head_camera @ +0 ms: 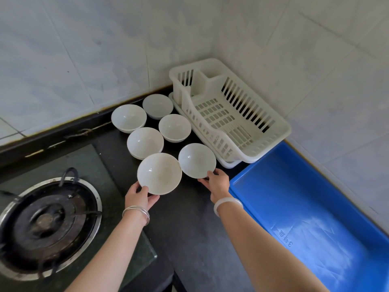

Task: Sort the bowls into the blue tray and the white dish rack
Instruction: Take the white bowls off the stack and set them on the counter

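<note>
Several white bowls stand on the black counter (189,218). My left hand (140,197) grips the near rim of the nearest bowl (159,173), thumb over the edge. My right hand (216,182) pinches the near rim of the bowl beside it (196,160). Behind them sit more bowls: one in the middle (145,142), one to its right (174,127), one at the back left (128,118) and one at the back (157,105). The white dish rack (280,127) holds nothing, in the corner. The blue tray (284,178) lies at the right, with no bowls in it.
A gas burner (48,224) with a metal ring is set in the dark glass hob at the left. Tiled walls (84,49) close the back and right sides. The rack sits on a white drip tray (229,164).
</note>
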Tool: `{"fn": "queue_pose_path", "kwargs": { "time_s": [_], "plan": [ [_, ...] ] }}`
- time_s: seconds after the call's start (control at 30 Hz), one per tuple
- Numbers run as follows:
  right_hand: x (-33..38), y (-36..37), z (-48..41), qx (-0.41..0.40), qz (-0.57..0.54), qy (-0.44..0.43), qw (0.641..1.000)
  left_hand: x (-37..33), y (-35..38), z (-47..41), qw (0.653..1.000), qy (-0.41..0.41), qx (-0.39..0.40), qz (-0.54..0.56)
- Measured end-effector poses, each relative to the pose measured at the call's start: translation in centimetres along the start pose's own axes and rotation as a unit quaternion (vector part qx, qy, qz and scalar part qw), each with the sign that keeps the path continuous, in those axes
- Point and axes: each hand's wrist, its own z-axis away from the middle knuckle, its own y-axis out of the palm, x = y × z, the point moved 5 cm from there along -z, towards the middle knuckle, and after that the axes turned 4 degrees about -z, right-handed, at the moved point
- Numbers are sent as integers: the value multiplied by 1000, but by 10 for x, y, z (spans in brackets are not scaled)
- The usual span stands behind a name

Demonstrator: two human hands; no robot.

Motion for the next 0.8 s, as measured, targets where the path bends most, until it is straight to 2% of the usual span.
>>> {"fn": "queue_pose_path", "kwargs": {
  "time_s": [0.5,0.8],
  "plan": [
    [8,21,-7,26,-16,5,1000,1,0,-4,1000,-4,0,23],
    [9,15,13,95,13,45,994,6,0,6,1000,20,-17,4]
  ]
}}
